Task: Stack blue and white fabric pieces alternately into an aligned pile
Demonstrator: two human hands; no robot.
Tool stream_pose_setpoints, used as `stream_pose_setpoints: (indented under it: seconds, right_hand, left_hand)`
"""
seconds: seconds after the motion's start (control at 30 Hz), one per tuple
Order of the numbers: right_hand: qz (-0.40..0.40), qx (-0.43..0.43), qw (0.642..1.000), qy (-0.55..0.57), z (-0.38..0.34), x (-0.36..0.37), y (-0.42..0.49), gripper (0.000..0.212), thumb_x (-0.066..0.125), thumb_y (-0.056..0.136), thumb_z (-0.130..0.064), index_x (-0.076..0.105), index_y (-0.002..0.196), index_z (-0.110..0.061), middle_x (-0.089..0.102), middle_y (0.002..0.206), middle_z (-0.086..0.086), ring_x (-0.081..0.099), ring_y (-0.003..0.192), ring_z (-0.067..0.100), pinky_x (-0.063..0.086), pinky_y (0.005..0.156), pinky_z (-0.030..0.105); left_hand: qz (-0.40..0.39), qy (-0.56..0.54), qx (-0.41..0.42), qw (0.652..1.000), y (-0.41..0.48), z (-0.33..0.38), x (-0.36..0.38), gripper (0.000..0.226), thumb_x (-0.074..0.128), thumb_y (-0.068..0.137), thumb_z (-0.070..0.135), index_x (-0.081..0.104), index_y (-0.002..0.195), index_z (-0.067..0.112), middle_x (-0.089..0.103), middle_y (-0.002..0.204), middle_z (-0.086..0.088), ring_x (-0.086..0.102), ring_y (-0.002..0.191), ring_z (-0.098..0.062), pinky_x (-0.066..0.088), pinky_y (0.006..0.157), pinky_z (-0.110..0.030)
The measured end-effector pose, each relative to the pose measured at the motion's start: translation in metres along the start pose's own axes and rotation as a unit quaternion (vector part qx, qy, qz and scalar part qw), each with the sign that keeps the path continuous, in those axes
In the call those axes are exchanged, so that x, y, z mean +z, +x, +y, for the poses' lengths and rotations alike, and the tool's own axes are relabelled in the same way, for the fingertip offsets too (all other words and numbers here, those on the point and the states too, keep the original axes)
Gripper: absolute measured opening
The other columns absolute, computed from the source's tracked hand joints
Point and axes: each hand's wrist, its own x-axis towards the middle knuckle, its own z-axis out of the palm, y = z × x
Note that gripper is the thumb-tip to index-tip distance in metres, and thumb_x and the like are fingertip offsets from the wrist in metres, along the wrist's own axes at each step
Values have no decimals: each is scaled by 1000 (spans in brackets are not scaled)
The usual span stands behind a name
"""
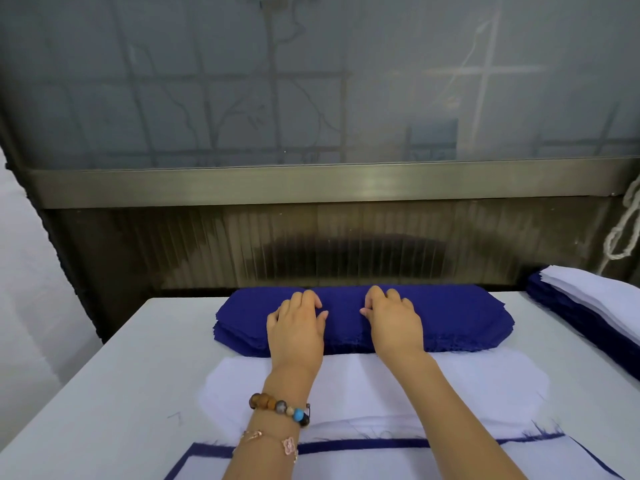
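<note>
Table [138, 358], blue stack [467, 317], frosted window [311, 81]

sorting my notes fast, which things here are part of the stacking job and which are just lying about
job: blue fabric stack, white fabric stack, mixed pile, left hand, right hand
lying about: knotted cord, bead bracelet, metal rail

Bare table [104, 375] is lying open at the left. The blue pile [467, 317] is blocking the far middle, a dark panel [207, 244] is closing the far edge, and a fabric stack [588, 306] is filling the right.
</note>
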Motion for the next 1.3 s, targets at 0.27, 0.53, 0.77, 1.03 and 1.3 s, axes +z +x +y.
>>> stream_pose_setpoints:
  seconds: [0.27, 0.53, 0.77, 1.03, 1.3]
  right_hand:
    - [16, -6, 1000, -3, 1, 1, 0, 26, 40, 102, -34, 49, 117, -15, 55, 117, 4, 53, 104, 19, 48, 80, 30]
    - [37, -55, 998, -4, 5, -4, 5, 21, 44, 101, -29, 51, 115, -14, 49, 118, 3, 46, 106, 18, 41, 87, 28]
    - [-20, -113, 993, -7, 17, -12, 16, 9, 54, 96, -32, 54, 103, -26, 43, 126, -6, 36, 119, 15, 31, 96, 29]
    - [-49, -133, 984, 112, 23, -3, 8, 23, 56, 94, -38, 45, 114, -38, 48, 120, -18, 35, 122, 8, 27, 95, 26]
    - [-57, -139, 982, 119, 23, 1, 8, 56, 53, 95, -38, 26, 144, -41, 37, 140, -18, 25, 136, 8, 20, 111, 32]
  left_hand:
    - [-7, 40, 16, 999, 4, 1, -6, 16, 43, 100, 39, 51, 106, 26, 51, 111, 6, 46, 103, -14, 38, 92, -31]
    - [-13, 8, 23, 1000, 10, 3, -16, 15, 50, 99, 33, 55, 112, 29, 51, 118, 6, 46, 110, -13, 38, 95, -31]
    - [-64, -37, 49, 996, 10, 10, -17, 37, 44, 102, 30, 40, 139, 27, 55, 120, 2, 50, 109, -14, 46, 92, -29]
    - [-62, -49, 108, 991, 3, 7, -13, 14, 48, 99, 32, 48, 114, 30, 49, 107, 8, 47, 97, -8, 40, 89, -25]
    - [-38, -40, 112, 992, 2, 7, -13, 7, 54, 96, 33, 52, 103, 32, 44, 106, 12, 39, 98, -6, 37, 85, -21]
